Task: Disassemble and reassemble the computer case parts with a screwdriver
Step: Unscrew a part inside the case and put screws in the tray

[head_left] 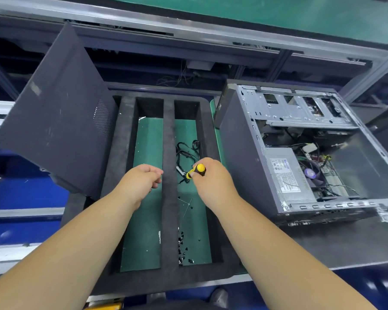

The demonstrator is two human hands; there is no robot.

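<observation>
An open computer case point(240, 153) lies on its side at the right, with its power supply point(287, 175) and wiring showing. The removed dark side panel point(61, 113) leans at the left against the foam tray. My right hand point(211, 182) grips a yellow and black screwdriver point(196, 170) over the tray's right slot; its shaft is hidden. My left hand point(141, 180) hovers over the left slot with fingers curled, and I cannot see anything in it. Several small black screws point(182, 247) lie in the right slot near me.
The black foam tray point(169, 139) has two long green-floored slots. A bundle of black cables point(186, 153) lies in the right slot beyond my right hand, and a thin cable tie point(188, 206) under my wrist. An aluminium frame rail point(188, 30) runs across the back.
</observation>
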